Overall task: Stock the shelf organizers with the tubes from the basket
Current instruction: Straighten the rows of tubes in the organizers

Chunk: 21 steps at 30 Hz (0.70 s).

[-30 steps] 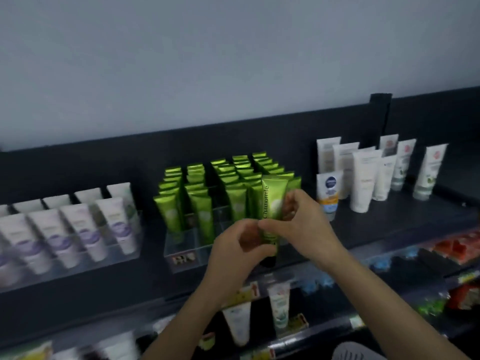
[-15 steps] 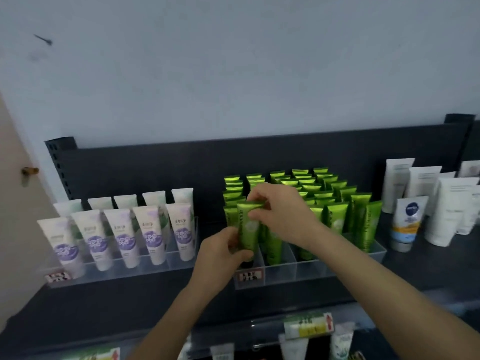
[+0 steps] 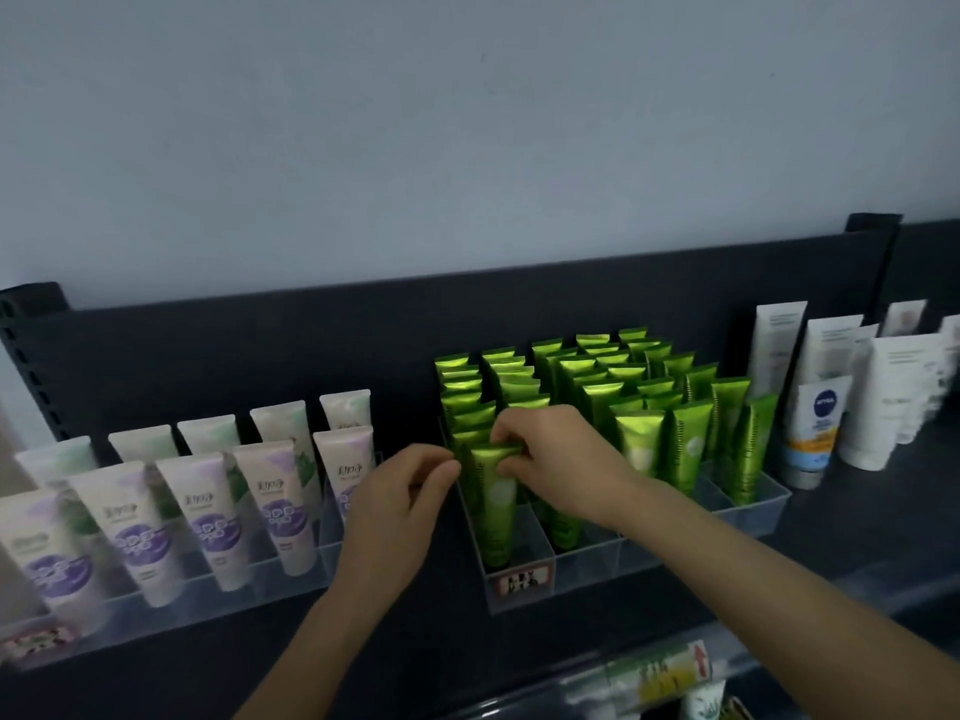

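The blue NIVEA logo is legible on a white tube with an orange band (image 3: 815, 423), which stands on the dark shelf (image 3: 857, 517) to the right of the clear plastic organizer (image 3: 587, 569). A red-bordered label (image 3: 521, 582) on the organizer's front wall is too blurred to read. The right hand (image 3: 561, 459) pinches the top crimp of a glossy green tube (image 3: 496, 506), which stands upright at the front of the organizer's leftmost lane. The left hand (image 3: 395, 501), fingers curled, has its fingertips at the tube's left edge; whether it grips cannot be determined.
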Tool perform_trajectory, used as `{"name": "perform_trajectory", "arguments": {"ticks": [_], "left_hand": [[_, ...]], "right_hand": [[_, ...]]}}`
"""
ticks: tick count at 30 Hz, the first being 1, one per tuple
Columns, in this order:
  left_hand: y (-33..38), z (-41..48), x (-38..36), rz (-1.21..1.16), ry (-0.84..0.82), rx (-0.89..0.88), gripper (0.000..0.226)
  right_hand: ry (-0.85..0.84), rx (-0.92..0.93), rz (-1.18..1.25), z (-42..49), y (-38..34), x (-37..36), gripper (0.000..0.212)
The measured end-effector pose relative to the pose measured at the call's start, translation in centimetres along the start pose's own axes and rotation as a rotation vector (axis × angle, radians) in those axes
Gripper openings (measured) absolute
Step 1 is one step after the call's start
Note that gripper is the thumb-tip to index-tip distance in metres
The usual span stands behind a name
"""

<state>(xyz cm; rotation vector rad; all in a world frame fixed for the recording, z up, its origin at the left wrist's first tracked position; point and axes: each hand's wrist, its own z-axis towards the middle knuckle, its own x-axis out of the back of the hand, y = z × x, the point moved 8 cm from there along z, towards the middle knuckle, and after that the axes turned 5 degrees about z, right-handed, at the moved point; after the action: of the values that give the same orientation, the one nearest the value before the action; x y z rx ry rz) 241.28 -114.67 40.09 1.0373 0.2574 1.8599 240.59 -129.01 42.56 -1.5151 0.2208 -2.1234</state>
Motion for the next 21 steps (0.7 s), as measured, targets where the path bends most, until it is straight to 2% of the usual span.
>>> {"name": "perform_trajectory", "arguments": {"ticks": [4,11,15,21], "left_hand": [[0.2,0.9,0.8,0.011,0.052,-0.04,0.009],[1.9,5.0,1.9,0.133,0.034,-0.129,0.008],[1.9,8.9,1.5,0.261,-0.057,-0.106,0.009],[-0.1,14.1,-0.2,0.441,-0.2,-0.023,0.013]], "right_hand": [[0.027,0.041,-0.049,0.0,-0.6,0.8,0.027],[0.137,0.034,-0.062,1.3,0.1,5.5,0.015],[0.16,-0.003,-0.093,2.9,1.9,7.8,0.016],[0.051,0.001,-0.097,6.6,3.4,8.5,0.02]]}}
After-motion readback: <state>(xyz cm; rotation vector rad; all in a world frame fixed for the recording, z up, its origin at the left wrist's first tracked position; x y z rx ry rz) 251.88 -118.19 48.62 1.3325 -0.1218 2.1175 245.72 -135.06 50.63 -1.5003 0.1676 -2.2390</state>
